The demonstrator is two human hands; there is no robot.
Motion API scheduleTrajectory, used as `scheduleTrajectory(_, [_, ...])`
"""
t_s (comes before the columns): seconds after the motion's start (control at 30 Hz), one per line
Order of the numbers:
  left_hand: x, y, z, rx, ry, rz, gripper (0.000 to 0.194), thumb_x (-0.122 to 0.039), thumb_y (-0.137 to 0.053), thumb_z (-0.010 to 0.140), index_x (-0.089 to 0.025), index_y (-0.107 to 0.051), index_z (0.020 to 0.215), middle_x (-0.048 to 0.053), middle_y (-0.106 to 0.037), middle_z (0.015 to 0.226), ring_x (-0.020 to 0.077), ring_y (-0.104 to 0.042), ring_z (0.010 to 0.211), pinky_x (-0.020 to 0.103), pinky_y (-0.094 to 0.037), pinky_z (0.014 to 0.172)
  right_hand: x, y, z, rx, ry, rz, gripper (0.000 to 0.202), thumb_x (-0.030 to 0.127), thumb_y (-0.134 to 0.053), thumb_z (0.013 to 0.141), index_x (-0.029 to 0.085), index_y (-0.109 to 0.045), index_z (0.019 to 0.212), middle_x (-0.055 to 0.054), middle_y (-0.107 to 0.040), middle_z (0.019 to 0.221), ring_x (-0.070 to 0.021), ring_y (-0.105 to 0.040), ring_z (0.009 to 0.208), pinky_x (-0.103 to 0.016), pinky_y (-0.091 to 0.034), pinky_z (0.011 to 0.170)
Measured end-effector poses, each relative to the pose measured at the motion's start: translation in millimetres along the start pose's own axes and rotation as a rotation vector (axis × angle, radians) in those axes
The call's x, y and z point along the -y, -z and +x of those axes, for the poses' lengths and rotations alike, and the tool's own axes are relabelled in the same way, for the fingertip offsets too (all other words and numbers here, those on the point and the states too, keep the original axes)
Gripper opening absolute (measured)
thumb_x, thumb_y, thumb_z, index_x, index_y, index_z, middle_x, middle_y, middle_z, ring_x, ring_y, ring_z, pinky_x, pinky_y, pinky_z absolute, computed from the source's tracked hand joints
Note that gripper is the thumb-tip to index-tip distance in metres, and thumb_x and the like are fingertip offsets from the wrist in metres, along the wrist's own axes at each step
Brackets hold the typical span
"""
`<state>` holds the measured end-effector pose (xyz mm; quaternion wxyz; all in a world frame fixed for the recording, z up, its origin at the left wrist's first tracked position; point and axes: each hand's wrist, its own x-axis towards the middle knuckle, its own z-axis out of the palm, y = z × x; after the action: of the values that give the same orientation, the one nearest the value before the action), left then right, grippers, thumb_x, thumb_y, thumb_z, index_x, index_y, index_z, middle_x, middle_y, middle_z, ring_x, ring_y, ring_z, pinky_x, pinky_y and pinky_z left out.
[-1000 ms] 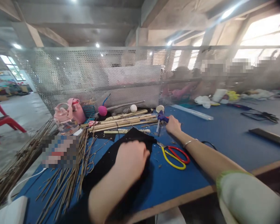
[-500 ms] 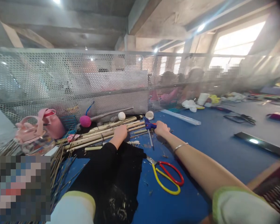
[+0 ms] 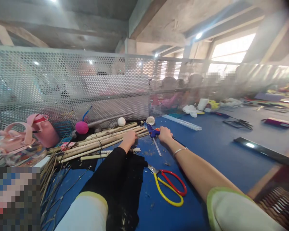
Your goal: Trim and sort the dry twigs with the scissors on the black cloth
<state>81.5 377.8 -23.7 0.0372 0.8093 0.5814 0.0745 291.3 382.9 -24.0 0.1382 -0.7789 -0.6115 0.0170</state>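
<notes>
My right hand (image 3: 165,134) is wrapped around the grip of a blue glue gun (image 3: 153,131). A translucent glue stick (image 3: 157,147) slants down from the gun over the blue table. To the left, my left hand (image 3: 129,138) is closed by the ends of several bamboo sticks (image 3: 93,144). Its fingertips are turned away, so I cannot see what it holds. A black sleeve covers that forearm. Below the hands lies a black cloth (image 3: 128,189), and scissors (image 3: 170,186) with one red and one yellow handle rest beside it.
A pink bag (image 3: 16,138), a pink bottle (image 3: 44,130) and thin twigs (image 3: 48,186) are on the left. Behind the sticks are a pink ball (image 3: 82,127), a white ball (image 3: 121,121) and a perforated screen (image 3: 106,86). Clear rods (image 3: 183,122) and a black bar (image 3: 265,150) lie right.
My left hand has moved right along the sticks, closer to the glue gun. My right hand keeps its grip on the gun. The view has turned slightly to the right.
</notes>
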Motion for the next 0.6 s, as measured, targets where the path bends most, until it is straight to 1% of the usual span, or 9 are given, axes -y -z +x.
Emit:
scheduleTrajectory(0.1, [-0.9, 14.2, -12.1, -0.053, -0.015, -0.002, 0.028, -0.033, -0.046, 0.089, -0.016, -0.066, 0.098, 0.010, -0.065, 0.104, 0.0191, -0.060, 0.097, 0.029, -0.046, 0.085, 8.7, -4.1, 0.6, 0.019, 0.087, -0.017, 0.039, 0.013, -0.059, 0.074, 0.019, -0.053, 0.112, -0.014, -0.054, 0.115, -0.0262, -0.051, 0.109, -0.036, -0.044, 0.083])
scheduleTrajectory(0.17, [3.2, 31.0, -25.3, -0.097, 0.008, 0.003, 0.032, -0.033, -0.042, 0.090, -0.016, -0.065, 0.105, 0.011, -0.064, 0.107, 0.0190, -0.060, 0.099, 0.026, -0.044, 0.086, 17.5, -2.2, -1.0, 0.051, 0.137, -0.037, 0.036, 0.012, -0.058, 0.074, 0.016, -0.054, 0.110, -0.015, -0.055, 0.113, -0.0270, -0.052, 0.107, -0.037, -0.043, 0.082])
scheduleTrajectory(0.27, [15.2, 68.3, -55.7, -0.136, 0.087, 0.029, 0.033, -0.033, -0.045, 0.088, -0.016, -0.063, 0.110, 0.011, -0.063, 0.111, 0.0210, -0.059, 0.101, 0.028, -0.043, 0.089, 37.3, 11.3, -10.8, 0.041, 0.198, -0.068, 0.037, 0.014, -0.049, 0.079, 0.011, -0.049, 0.116, -0.021, -0.051, 0.118, -0.0315, -0.048, 0.111, -0.043, -0.040, 0.085])
scheduleTrajectory(0.33, [17.8, 96.0, -86.6, -0.154, 0.152, 0.055, 0.034, -0.034, -0.046, 0.086, -0.014, -0.064, 0.108, 0.014, -0.063, 0.111, 0.0241, -0.057, 0.104, 0.032, -0.042, 0.090, 55.0, 25.7, -25.8, 0.014, 0.283, -0.075, 0.041, 0.014, -0.042, 0.083, 0.009, -0.043, 0.123, -0.022, -0.046, 0.126, -0.0314, -0.044, 0.116, -0.042, -0.037, 0.089])
scheduleTrajectory(0.37, [14.7, 108.6, -105.8, -0.159, 0.178, 0.068, 0.035, -0.035, -0.047, 0.085, -0.014, -0.064, 0.106, 0.014, -0.063, 0.110, 0.0253, -0.057, 0.104, 0.033, -0.042, 0.089, 63.9, 33.5, -37.1, 0.020, 0.348, -0.074, 0.040, 0.015, -0.039, 0.084, 0.011, -0.043, 0.124, -0.020, -0.046, 0.127, -0.0293, -0.044, 0.117, -0.039, -0.037, 0.089])
scheduleTrajectory(0.43, [-2.0, 127.7, -150.9, -0.132, 0.193, 0.088, 0.032, -0.040, -0.052, 0.082, -0.016, -0.068, 0.097, 0.011, -0.067, 0.099, 0.0256, -0.060, 0.098, 0.034, -0.044, 0.087, 78.3, 47.7, -67.9, 0.084, 0.495, -0.077, 0.033, 0.018, -0.039, 0.085, 0.017, -0.051, 0.116, -0.013, -0.055, 0.119, -0.0242, -0.051, 0.109, -0.032, -0.038, 0.086])
scheduleTrajectory(0.5, [-29.6, 135.1, -201.2, -0.017, 0.186, 0.124, 0.031, -0.043, -0.055, 0.079, -0.018, -0.069, 0.089, 0.010, -0.069, 0.091, 0.0252, -0.062, 0.090, 0.035, -0.046, 0.082, 82.6, 58.4, -107.6, 0.180, 0.622, -0.097, 0.024, 0.028, -0.047, 0.082, 0.020, -0.060, 0.100, -0.009, -0.064, 0.103, -0.0225, -0.057, 0.096, -0.028, -0.041, 0.078])
scheduleTrajectory(0.57, [-59.0, 129.1, -250.5, 0.097, 0.184, 0.127, 0.031, -0.046, -0.059, 0.075, -0.018, -0.069, 0.087, 0.010, -0.069, 0.089, 0.0262, -0.064, 0.086, 0.035, -0.048, 0.076, 73.3, 63.9, -149.9, 0.257, 0.696, -0.136, 0.021, 0.033, -0.058, 0.074, 0.020, -0.064, 0.090, -0.009, -0.067, 0.092, -0.0243, -0.060, 0.088, -0.028, -0.042, 0.071])
scheduleTrajectory(0.6, [-71.1, 121.6, -272.8, 0.153, 0.193, 0.115, 0.032, -0.045, -0.062, 0.073, -0.018, -0.069, 0.088, 0.010, -0.068, 0.090, 0.0271, -0.064, 0.086, 0.036, -0.048, 0.075, 64.1, 64.3, -169.5, 0.272, 0.707, -0.159, 0.022, 0.030, -0.061, 0.071, 0.018, -0.064, 0.089, -0.011, -0.066, 0.090, -0.0259, -0.061, 0.087, -0.029, -0.042, 0.069])
